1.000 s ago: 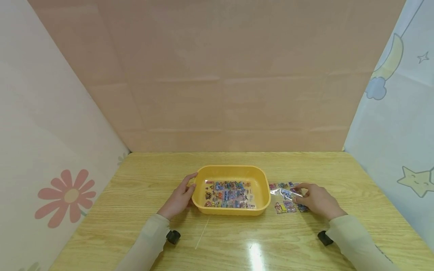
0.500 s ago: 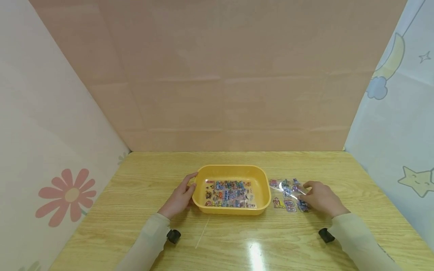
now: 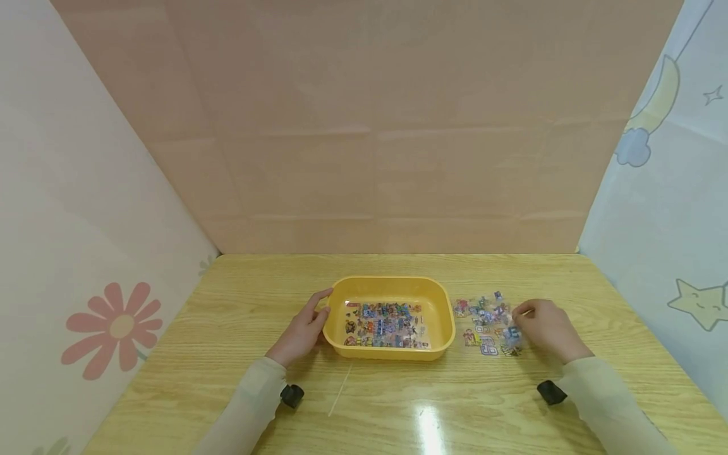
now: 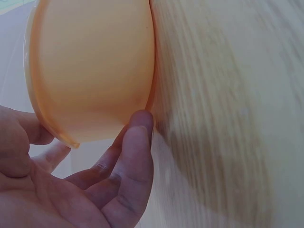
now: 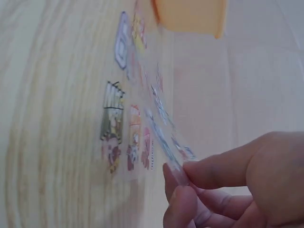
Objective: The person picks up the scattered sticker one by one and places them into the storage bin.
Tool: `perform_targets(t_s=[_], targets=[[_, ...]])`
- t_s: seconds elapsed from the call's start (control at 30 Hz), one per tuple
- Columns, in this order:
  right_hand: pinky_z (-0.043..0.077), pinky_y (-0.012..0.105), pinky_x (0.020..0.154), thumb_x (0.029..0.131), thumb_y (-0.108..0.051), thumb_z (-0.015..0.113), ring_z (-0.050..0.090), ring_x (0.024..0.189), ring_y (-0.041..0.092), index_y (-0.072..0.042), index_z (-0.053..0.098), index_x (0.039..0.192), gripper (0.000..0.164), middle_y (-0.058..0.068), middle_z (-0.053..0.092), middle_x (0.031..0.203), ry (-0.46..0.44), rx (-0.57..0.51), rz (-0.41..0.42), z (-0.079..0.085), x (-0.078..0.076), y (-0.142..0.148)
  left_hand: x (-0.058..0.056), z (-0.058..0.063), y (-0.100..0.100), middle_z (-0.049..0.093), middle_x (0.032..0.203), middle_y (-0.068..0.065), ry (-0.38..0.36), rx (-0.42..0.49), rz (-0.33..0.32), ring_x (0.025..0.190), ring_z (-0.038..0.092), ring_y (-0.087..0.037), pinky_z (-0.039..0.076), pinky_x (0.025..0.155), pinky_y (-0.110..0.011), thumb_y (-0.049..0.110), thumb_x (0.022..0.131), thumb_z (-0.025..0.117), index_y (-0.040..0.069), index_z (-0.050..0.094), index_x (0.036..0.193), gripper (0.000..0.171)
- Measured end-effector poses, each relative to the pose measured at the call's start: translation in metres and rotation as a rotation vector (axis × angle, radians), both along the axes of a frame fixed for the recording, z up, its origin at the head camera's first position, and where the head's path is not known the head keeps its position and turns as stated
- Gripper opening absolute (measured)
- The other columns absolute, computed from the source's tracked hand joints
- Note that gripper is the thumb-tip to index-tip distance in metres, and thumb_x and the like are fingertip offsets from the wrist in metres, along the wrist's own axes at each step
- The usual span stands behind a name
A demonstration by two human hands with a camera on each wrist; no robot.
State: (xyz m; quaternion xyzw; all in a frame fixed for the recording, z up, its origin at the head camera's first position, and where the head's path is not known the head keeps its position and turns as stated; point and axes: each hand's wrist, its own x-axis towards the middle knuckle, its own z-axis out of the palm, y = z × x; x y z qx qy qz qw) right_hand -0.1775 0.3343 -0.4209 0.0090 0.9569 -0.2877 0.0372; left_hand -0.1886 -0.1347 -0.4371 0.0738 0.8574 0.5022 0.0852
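Note:
My left hand [image 3: 298,332] holds the left end of a yellow plastic basin [image 3: 392,355]. In the left wrist view, the thumb is at the basin's rim and the fingertips [image 4: 140,121] are against its side near the bottom. To the basin's right, my right hand [image 3: 546,328] pinches the edge of a clear sticker sheet [image 5: 164,126] between thumb and fingers. That sheet slopes up off the table toward the hand. Beneath it, a second printed clear sheet [image 5: 114,114] lies on the wood. A colourful sticker sheet [image 3: 387,325] lies inside the basin.
The light wooden table [image 3: 256,278] reaches back to a brown paper-like backdrop [image 3: 370,158]. Patterned panels with a red flower [image 3: 121,327] and a yellow star [image 3: 698,303] flank it. Each wrist wears a black device [image 3: 552,392].
The right hand has moved slightly right and lifted the near edge of the upper sticker sheet, separating it from the one beneath. The left hand and basin have stayed in place.

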Motion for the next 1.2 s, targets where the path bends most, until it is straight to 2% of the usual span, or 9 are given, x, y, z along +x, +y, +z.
perform_targets(t_s=[0.27, 0.63, 0.97, 1.2], targets=[[0.053, 0.043, 0.068, 0.104, -0.021, 0.05, 0.066, 0.087, 0.029, 0.011, 0.061, 0.119, 0.037, 0.021, 0.069, 0.104, -0.014, -0.069, -0.032, 0.007, 0.002, 0.001, 0.001, 0.002, 0.0, 0.062, 0.096, -0.014, 0.005, 0.013, -0.001, 0.067, 0.058, -0.025, 0.05, 0.054, -0.037, 0.028, 0.11, 0.04, 0.029, 0.033, 0.156, 0.046], [0.05, 0.037, 0.063, 0.108, -0.027, 0.045, 0.06, 0.081, 0.025, 0.013, 0.054, 0.129, 0.046, 0.027, 0.063, 0.117, -0.068, -0.245, -0.057, 0.013, 0.004, 0.003, 0.001, 0.001, 0.0, 0.061, 0.095, -0.014, 0.003, 0.004, -0.002, 0.069, 0.06, -0.025, 0.051, 0.056, -0.037, 0.027, 0.111, 0.039, 0.031, 0.032, 0.156, 0.046], [0.047, 0.034, 0.056, 0.108, -0.032, 0.044, 0.057, 0.075, 0.023, 0.011, 0.051, 0.134, 0.051, 0.014, 0.066, 0.11, -0.073, -0.315, -0.058, 0.015, 0.005, 0.005, 0.0, 0.001, 0.0, 0.061, 0.095, -0.014, 0.0, -0.002, 0.001, 0.069, 0.059, -0.026, 0.051, 0.055, -0.037, 0.028, 0.11, 0.039, 0.03, 0.032, 0.156, 0.046], [0.045, 0.033, 0.056, 0.109, -0.032, 0.043, 0.057, 0.075, 0.022, 0.012, 0.049, 0.136, 0.052, 0.013, 0.065, 0.111, -0.065, -0.352, -0.056, 0.02, 0.007, 0.004, 0.0, 0.001, 0.0, 0.06, 0.094, -0.015, 0.001, -0.01, -0.001, 0.069, 0.058, -0.026, 0.051, 0.055, -0.037, 0.027, 0.11, 0.039, 0.029, 0.032, 0.156, 0.046]])
